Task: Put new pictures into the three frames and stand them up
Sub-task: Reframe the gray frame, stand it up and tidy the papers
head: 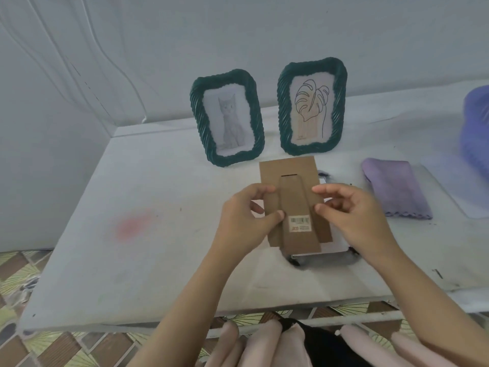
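Note:
Two dark green frames stand upright at the back of the table: one with a cat drawing, one with a leaf drawing. I hold a brown cardboard backing board with a stand flap and a barcode sticker, lifted above the table. My left hand pinches its left edge between thumb and fingers. My right hand has its fingertips at the board's right edge. Under the board lies the third frame, face down, mostly hidden; only its dark lower rim and a white sheet show.
A folded purple cloth lies to the right of the hands. A blue-purple basket sits at the far right edge. The white table has a pink stain at left. Patterned floor tiles show below its front edge.

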Demonstrator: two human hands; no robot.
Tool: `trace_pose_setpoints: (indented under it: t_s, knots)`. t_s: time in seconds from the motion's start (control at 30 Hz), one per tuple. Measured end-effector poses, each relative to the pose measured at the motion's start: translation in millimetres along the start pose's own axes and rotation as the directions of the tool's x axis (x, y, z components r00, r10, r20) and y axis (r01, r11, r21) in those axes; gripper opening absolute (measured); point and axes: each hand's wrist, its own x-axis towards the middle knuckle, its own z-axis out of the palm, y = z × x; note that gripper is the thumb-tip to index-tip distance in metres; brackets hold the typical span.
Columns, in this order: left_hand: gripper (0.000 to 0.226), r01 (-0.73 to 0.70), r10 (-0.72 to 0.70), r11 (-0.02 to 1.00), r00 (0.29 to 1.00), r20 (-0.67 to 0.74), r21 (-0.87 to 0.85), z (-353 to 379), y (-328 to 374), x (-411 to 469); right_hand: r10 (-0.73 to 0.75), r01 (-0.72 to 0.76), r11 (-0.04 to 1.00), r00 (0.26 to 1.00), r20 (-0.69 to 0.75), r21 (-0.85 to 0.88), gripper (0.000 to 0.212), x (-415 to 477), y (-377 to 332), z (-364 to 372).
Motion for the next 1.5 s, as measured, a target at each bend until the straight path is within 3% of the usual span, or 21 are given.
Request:
trace_pose_setpoints:
  t_s: [0.33, 0.67, 0.83, 1.5]
  knots:
    - [0.043, -0.134, 0.128, 0.934, 0.991, 0.040, 0.331, 44.3, 6.9, -7.0, 0.061, -0.020, 0.951, 0.991, 0.123, -0.310, 0.033, 7.0, 21.2, -44.7]
    - [0.042, -0.099, 0.089, 0.949, 0.995, 0.046, 0.299, 43.9, 2.8, -3.7, 0.049, 0.007, 0.946, 0.985, 0.163, -0.325, 0.044, 11.8, 26.0, -48.2]
    - [0.044, -0.142, 0.144, 0.913, 0.989, 0.023, 0.382, 42.6, 6.1, -3.9, 0.040, 0.027, 0.942, 0.981, 0.192, -0.334, 0.049, 11.6, 29.6, -48.0]
    - [0.045, -0.165, 0.141, 0.849, 0.986, 0.085, 0.502, 48.7, -3.2, -11.7, -0.017, 0.162, 0.886, 0.948, 0.318, -0.435, 0.045, 16.4, 35.1, -51.6]
